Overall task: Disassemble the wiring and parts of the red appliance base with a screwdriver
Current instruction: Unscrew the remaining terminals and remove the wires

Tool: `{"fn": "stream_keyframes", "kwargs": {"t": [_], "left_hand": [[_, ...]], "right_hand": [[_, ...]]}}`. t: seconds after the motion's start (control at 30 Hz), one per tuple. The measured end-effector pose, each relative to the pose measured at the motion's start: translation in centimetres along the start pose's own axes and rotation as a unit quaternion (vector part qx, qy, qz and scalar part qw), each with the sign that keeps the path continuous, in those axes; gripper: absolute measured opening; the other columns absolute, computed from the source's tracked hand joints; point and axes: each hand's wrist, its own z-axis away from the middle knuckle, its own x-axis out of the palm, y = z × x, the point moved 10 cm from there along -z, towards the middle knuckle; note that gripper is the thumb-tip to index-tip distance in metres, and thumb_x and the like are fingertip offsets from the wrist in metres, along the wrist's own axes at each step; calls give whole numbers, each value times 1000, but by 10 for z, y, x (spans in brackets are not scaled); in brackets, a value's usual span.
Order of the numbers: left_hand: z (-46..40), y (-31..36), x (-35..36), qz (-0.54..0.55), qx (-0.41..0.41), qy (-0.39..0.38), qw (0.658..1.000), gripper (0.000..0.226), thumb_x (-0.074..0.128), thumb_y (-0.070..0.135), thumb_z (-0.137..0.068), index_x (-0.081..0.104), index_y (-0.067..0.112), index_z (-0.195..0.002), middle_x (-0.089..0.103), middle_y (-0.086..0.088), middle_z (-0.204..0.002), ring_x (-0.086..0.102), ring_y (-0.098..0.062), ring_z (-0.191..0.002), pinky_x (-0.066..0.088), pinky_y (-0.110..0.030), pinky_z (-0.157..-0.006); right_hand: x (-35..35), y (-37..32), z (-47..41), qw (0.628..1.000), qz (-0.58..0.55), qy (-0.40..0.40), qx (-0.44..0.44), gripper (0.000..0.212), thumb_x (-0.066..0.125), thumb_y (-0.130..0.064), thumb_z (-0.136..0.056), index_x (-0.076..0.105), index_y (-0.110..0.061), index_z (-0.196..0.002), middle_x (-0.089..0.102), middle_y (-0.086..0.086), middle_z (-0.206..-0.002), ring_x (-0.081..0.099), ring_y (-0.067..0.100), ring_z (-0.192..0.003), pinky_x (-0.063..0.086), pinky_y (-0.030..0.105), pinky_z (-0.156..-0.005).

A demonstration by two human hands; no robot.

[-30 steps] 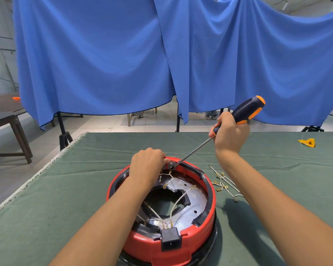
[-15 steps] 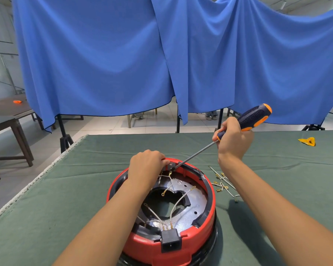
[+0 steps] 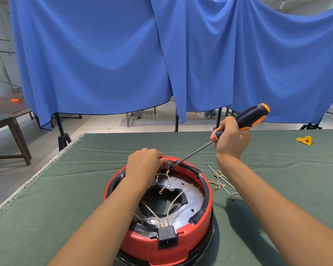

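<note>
**Screwdriver tip working at the far rim of the red base**

The table (image 3: 56,189), draped in green cloth, is showing its far edge below the blue curtains (image 3: 104,64) and its left edge running diagonally toward the near left. Open cloth is lying to the left of the red appliance base (image 3: 208,204), which is sitting near the table's near edge, about midway along it. Loose wires (image 3: 222,184) with brass terminals are lying just beside the base on its right, and a small yellow piece (image 3: 304,140) is resting well apart, toward the far right corner. No writing is showing legibly anywhere.

The left hand (image 3: 144,166) is curling over the far rim of the base, fingers pressing on a small grey part there. The right hand (image 3: 232,139) is gripping the screwdriver (image 3: 246,118) by its black-and-orange handle, the shaft slanting down and left so the tip is meeting that same part. A black socket (image 3: 166,238) is sitting in the near rim.
</note>
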Motion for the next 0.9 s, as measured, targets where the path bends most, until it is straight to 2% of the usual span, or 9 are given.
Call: {"fn": "stream_keyframes", "kwargs": {"t": [0.23,0.37,0.47,0.53,0.63,0.77,0.9], "left_hand": [[0,-1,0,-1,0,4,1000,37,40,50,-96,66,24,-92,68,0,-90,56,-18,-77,33,-26,-59],[0,-1,0,2,0,6,1000,37,40,50,-96,66,25,-94,68,0,-90,53,-18,-74,33,-26,-58],[0,-2,0,1,-2,5,1000,35,41,50,-96,65,25,-93,69,0,-91,58,-20,-78,33,-25,-58],[1,-2,1,3,-3,7,1000,35,41,49,-96,63,24,-88,68,0,-90,56,-20,-77,32,-26,-58],[1,-3,-1,10,-4,12,1000,35,41,49,-96,66,24,-92,68,0,-88,52,-19,-73,31,-27,-58],[1,-2,0,13,3,16,1000,36,41,50,-96,67,25,-94,68,2,-89,58,-19,-78,30,-25,-56],[3,-3,-1,20,-2,25,999,35,40,50,-96,67,28,-97,69,4,-89,51,-14,-71,25,-23,-49]], "right_hand": [[-12,12,-6,999,13,46,21,36,51,0,-77,37,-14,-47,36,-3,-33,40,18,-32,30,16,-38],[-6,14,-10,998,41,41,27,27,52,-5,-76,39,-10,-52,38,-5,-33,41,17,-32,30,15,-37],[-2,17,-14,997,56,40,40,22,52,-9,-74,42,-9,-55,40,-7,-33,42,15,-31,32,16,-36],[-1,20,-17,995,74,39,51,19,52,-11,-72,40,-10,-57,39,-6,-33,40,15,-30,31,17,-36],[-5,28,-18,992,99,38,75,19,53,-10,-73,39,-10,-60,38,-6,-33,37,14,-29,31,20,-37],[-17,30,-14,993,69,48,87,21,52,-9,-73,39,-11,-56,38,-7,-33,39,13,-30,31,17,-36],[-20,13,-15,996,30,55,58,24,52,-8,-72,39,-13,-52,37,-5,-35,41,17,-33,28,16,-36]]}}
